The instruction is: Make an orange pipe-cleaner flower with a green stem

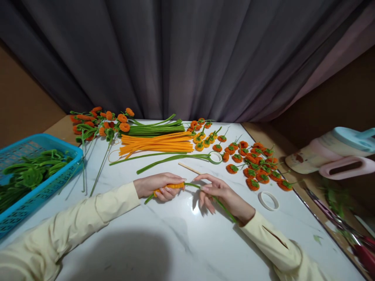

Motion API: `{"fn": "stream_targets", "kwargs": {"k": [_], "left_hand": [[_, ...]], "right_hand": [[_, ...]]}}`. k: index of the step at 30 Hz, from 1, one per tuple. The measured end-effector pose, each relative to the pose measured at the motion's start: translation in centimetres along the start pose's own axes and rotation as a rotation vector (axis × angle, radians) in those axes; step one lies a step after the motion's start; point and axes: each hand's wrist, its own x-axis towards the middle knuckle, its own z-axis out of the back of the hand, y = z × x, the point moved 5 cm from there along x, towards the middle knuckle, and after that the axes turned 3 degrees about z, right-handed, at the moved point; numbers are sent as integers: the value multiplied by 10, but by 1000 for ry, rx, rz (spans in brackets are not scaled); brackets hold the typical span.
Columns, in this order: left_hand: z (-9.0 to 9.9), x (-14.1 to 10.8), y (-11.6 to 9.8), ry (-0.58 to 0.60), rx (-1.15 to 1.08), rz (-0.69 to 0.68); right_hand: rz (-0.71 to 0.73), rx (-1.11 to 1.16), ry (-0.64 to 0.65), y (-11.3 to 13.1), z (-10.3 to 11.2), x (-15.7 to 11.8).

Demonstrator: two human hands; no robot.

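My left hand (pixel 160 186) is closed around an orange coiled piece (pixel 171 188) in the middle of the white table. A green fuzzy stem (pixel 221 205) runs through the coil; its short end sticks out below my left hand. Thumb and forefinger of my right hand (pixel 215 192) pinch the stem to the right of the coil, the other fingers loosely curled. Just behind the hands lies a thin wooden stick (pixel 189 168). Farther back are loose green stems (pixel 170 159), orange stems (pixel 155 143) and a bundle of green stems (pixel 158 128).
A blue basket (pixel 74 159) with green pieces stands left. Orange flowers (pixel 124 127) with stems lie back left, small orange flower heads (pixel 262 177) at right. Tape rolls (pixel 268 201), a tumbler (pixel 331 150) and scissors (pixel 331 216) are on the right. A grey curtain (pixel 181 58) hangs behind.
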Motion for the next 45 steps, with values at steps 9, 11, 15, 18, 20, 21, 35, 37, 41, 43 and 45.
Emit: {"fn": "stream_targets", "kwargs": {"k": [9,11,15,18,20,21,35,37,41,43,45], "left_hand": [[-13,-2,0,-82,124,2],[-14,-2,-1,-93,137,2],[-15,-2,0,-96,145,8],[-16,-1,0,-86,157,8],[-17,-1,1,-77,162,6],[-18,-1,1,-72,161,7],[-23,-1,2,-82,192,28],[-23,-1,3,-87,190,23],[-23,0,3,-93,189,9],[-24,0,3,-95,189,3],[-24,0,3,-99,193,6]], "right_hand": [[31,-231,-65,-7,-8,2],[29,-246,-46,-6,-8,2],[6,-263,-33,-5,-7,4],[-10,-272,-14,-5,-7,5],[-19,-279,1,-4,-8,5],[-25,-281,5,-4,-9,5],[-49,-260,19,-5,-9,4],[-47,-257,19,-5,-9,4],[-40,-261,20,-5,-10,4],[-36,-266,20,-5,-10,4],[-35,-269,20,-4,-10,4]]}}
